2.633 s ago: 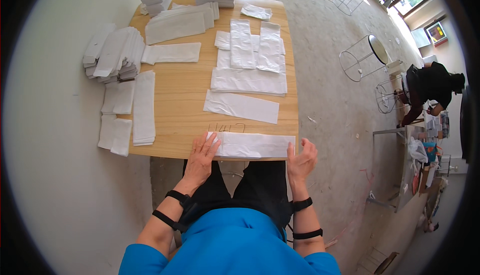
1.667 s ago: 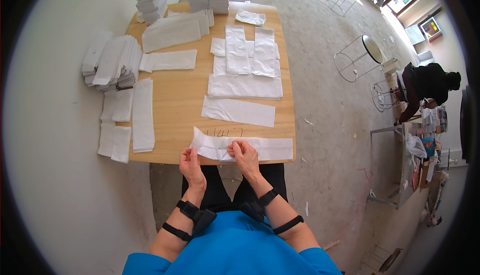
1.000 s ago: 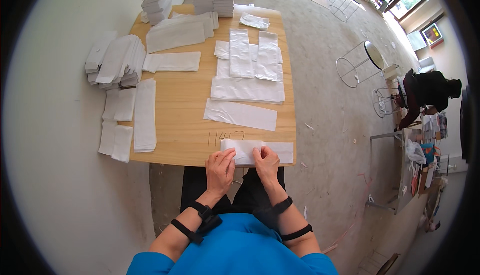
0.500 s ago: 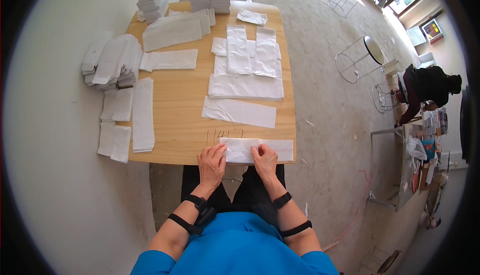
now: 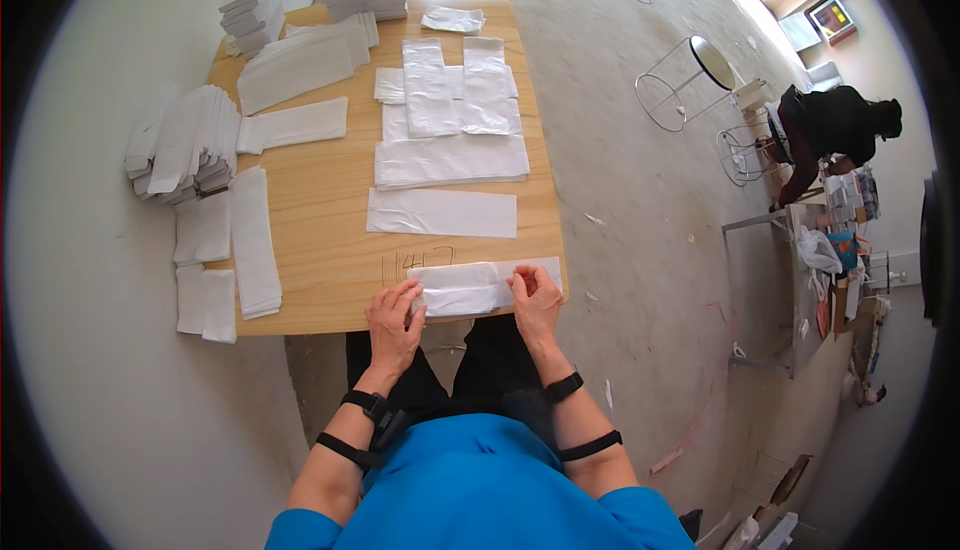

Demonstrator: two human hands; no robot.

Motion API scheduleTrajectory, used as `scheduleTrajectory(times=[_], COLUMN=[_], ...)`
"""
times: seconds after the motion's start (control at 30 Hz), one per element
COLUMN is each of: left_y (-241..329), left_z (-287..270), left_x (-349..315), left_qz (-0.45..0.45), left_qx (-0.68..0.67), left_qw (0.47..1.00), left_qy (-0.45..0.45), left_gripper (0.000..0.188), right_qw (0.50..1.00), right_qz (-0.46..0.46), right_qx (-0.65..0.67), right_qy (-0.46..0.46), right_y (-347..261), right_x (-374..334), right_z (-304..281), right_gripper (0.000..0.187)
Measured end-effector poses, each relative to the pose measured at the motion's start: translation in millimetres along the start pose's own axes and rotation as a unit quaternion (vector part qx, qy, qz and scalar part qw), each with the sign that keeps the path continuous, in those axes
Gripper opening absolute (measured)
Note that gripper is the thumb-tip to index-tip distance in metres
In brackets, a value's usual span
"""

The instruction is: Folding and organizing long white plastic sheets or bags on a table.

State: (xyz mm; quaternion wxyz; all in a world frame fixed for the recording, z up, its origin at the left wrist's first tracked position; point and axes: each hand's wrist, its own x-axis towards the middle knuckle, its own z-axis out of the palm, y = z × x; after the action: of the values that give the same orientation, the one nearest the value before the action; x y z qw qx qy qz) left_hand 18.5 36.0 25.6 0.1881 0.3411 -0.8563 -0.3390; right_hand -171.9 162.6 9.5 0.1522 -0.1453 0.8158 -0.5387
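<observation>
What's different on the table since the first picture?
The front white strip now has its left end folded rightward. The left hand sits at the fold; the right hand moved left from the strip's right end to beside the flap. Other white strips stayed put.

Left hand (image 5: 395, 322): thumb and fingers apart, touching left end of doubled-over flat white paper strip (image 5: 450, 291) at near edge of pale wooden table (image 5: 320, 210). Right hand (image 5: 537, 298): fingertips bunched at strip's right part. Beyond: dark handwritten marks (image 5: 415, 264), single flat white sheet (image 5: 441, 213), overlapping white strips (image 5: 450, 160). Far right: black-topped co-worker (image 5: 835, 120) bent over cluttered grey table (image 5: 801, 295); round-seated wire stool (image 5: 711, 63) nearby.
</observation>
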Motion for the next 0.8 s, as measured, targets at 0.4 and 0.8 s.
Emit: scheduleTrajectory(times=[0.4, 0.8], left_y=[-15.2, -0.9], left_z=[-4.5, -18.5], left_x=[-0.5, -7.7], left_qz=[-0.191, -0.098], left_qx=[-0.179, -0.046], left_qw=[0.965, 0.993], left_qy=[0.024, -0.036], left_gripper=[0.013, 0.024], right_qw=[0.965, 0.933], right_qz=[-0.152, -0.217], right_qx=[-0.178, -0.248], right_qy=[-0.115, -0.144], right_y=[-28.3, -22.1], right_x=[-19.3, -7.7], right_z=[8.6, 27.8], right_gripper=[0.015, 0.009])
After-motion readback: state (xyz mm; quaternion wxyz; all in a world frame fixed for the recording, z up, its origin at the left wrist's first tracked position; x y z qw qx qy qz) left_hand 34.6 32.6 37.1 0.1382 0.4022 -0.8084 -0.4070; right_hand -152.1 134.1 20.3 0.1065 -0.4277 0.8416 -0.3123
